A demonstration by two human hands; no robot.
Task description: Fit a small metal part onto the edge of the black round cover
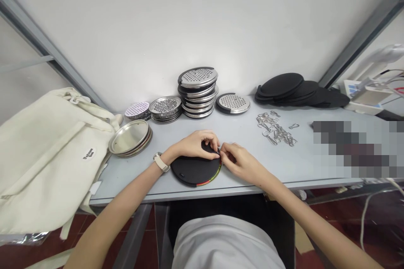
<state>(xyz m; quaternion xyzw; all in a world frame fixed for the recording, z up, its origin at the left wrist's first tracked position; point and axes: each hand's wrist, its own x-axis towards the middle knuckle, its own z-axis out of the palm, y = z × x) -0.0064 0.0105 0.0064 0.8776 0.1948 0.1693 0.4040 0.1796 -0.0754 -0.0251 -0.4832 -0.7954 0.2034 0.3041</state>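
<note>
A round black disc (195, 170) with a red and yellow-green strip along its right rim lies flat near the table's front edge. My left hand (200, 145) rests over its upper part, thumb and fingers closed on the upper right rim. My right hand (236, 159) pinches that same stretch of rim from the right, its fingertips nearly meeting those of the left. What lies between the fingertips is mostly hidden. Just behind my hands stands a tall stack of round perforated metal graters (198, 92) with black edging. One more grater (233, 103) lies to its right.
Metal discs (129, 138) and two short stacks of grater plates (166, 107) (138, 110) stand left. Small metal clips (277, 130) are scattered right, before a pile of black discs (284, 86). A cream bag (57, 155) leans on the table's left end. A white device (362, 94) stands far right.
</note>
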